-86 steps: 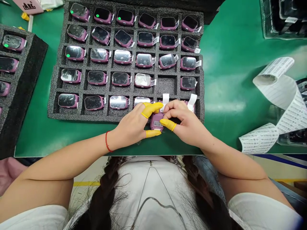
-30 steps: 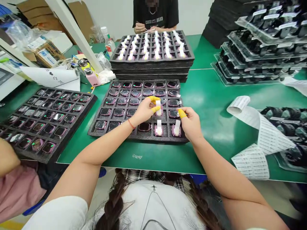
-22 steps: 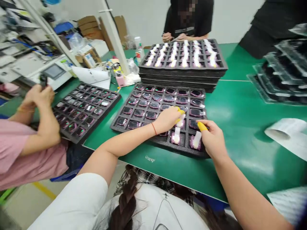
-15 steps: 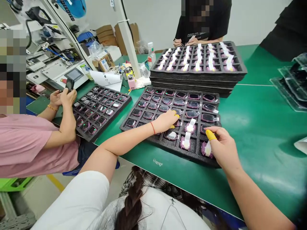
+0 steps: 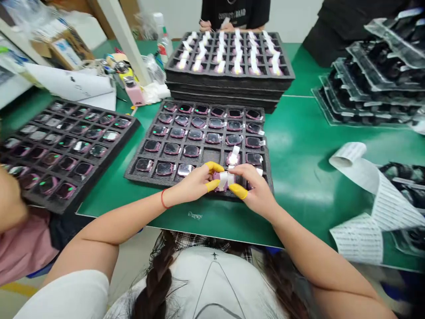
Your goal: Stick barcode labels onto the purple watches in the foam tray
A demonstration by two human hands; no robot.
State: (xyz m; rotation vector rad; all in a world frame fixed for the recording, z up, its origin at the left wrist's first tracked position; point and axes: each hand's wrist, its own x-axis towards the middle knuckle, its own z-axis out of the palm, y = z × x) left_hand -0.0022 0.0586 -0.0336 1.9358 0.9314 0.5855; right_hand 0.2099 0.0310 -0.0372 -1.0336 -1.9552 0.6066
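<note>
Over the front edge of a black foam tray (image 5: pixel 199 189), a purple smartwatch (image 5: pixel 217 179) with its back up is held between both hands. White strips (image 5: pixel 226 178) lie across its back. My left hand (image 5: pixel 195 184), with yellow finger cots on thumb and forefinger, is closed on the watch's left side. At the right side, my right hand (image 5: pixel 257 190) has its thumb and forefinger closed on it, a yellow cot on the thumb. Behind the hands, one tray slot (image 5: pixel 211 155) shows bare foam. Beside it, another watch (image 5: pixel 233 157) has a white strip standing up.
A stack of black trays (image 5: pixel 229 82) with white-stripped watches stands behind. On the left lies another watch tray (image 5: pixel 113 161), near a co-worker's arm. Clear plastic trays (image 5: pixel 361 84) and a curled label roll (image 5: pixel 358 235) lie at right. A person in black sits opposite.
My left hand has lifted a watch out of its slot and brought it toward me. My right hand has moved left from the tray's right side to meet it. The view has turned right.
</note>
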